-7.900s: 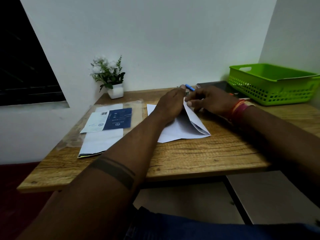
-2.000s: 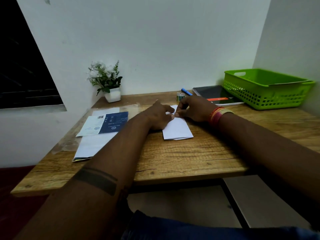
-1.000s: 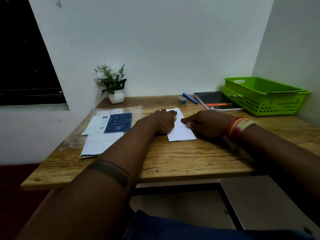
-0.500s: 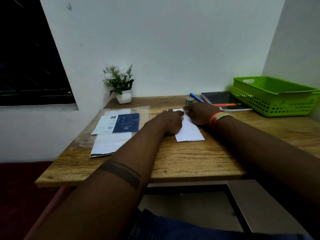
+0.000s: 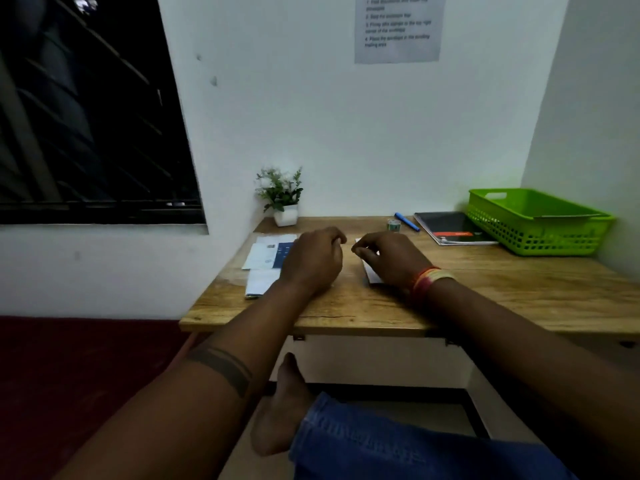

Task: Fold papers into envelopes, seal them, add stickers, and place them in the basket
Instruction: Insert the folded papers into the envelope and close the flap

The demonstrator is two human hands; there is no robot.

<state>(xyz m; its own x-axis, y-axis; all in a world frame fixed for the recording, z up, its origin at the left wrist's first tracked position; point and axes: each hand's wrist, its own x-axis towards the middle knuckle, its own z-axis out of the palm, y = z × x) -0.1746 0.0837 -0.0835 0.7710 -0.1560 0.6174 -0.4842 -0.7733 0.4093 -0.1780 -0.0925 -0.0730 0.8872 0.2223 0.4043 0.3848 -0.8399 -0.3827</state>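
Observation:
A folded white paper lies flat on the wooden table, mostly hidden under my right hand. That hand rests on it, with the curled fingertips pinching its far left edge. My left hand hovers just left of the paper, apart from it, fingers curled in with nothing in them. It partly covers a clear pack of white envelopes with a blue card. The green plastic basket stands at the back right. A small roll of stickers or tape sits beyond my hands.
A blue pen and a dark notebook lie between the roll and the basket. A small potted plant stands at the back left corner. A printed notice hangs on the wall. My knee and foot show under the table.
My left hand has come off the folded paper and shifted left. My right hand has slid down over the paper. The view has pulled back and tilted up.

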